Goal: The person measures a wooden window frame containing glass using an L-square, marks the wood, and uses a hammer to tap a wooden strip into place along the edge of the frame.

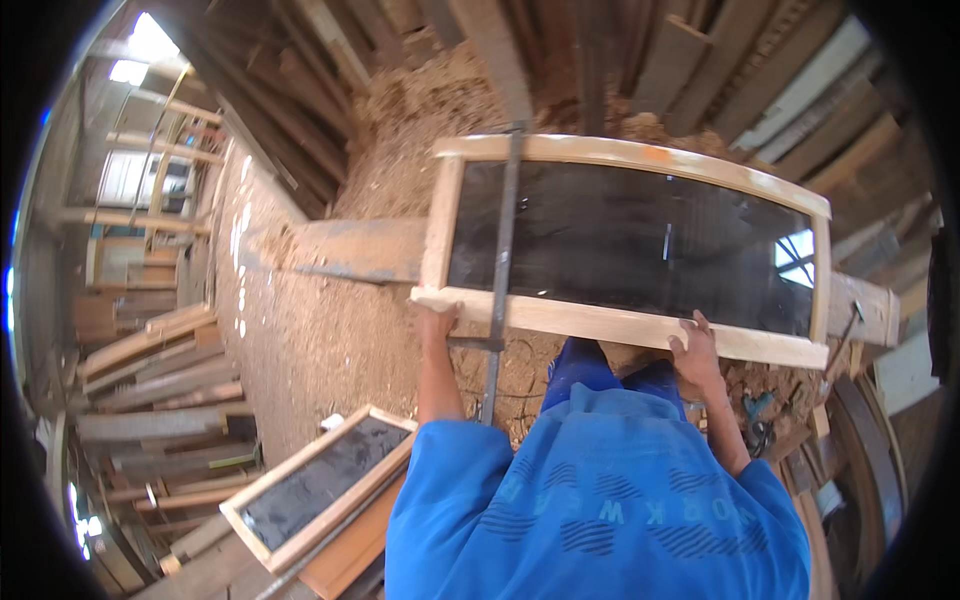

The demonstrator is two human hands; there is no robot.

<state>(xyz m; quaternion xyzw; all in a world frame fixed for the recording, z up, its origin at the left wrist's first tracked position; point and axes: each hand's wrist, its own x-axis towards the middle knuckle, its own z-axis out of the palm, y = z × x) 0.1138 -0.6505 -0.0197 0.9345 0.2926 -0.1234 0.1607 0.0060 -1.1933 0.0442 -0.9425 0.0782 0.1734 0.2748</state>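
A long pale wooden frame (600, 318) with a dark, glossy panel (620, 245) lies in front of me on a wooden beam. Across its left end runs a metal bar clamp (505, 230), whose lower jaw sits just below the near rail. My left hand (437, 318) grips the frame at its near left corner, the fingers partly hidden under the wood. Toward the right, my right hand (697, 350) holds the near rail, fingertips over its edge. Neither hand touches the clamp.
The supporting beam (360, 248) sticks out on both sides. A smaller framed dark panel (325, 480) rests at my lower left over an orange-brown board (355, 550). Sawdust (300, 350) covers the floor. Stacked planks (165, 400) stand left; more timber (690, 50) leans at the far side.
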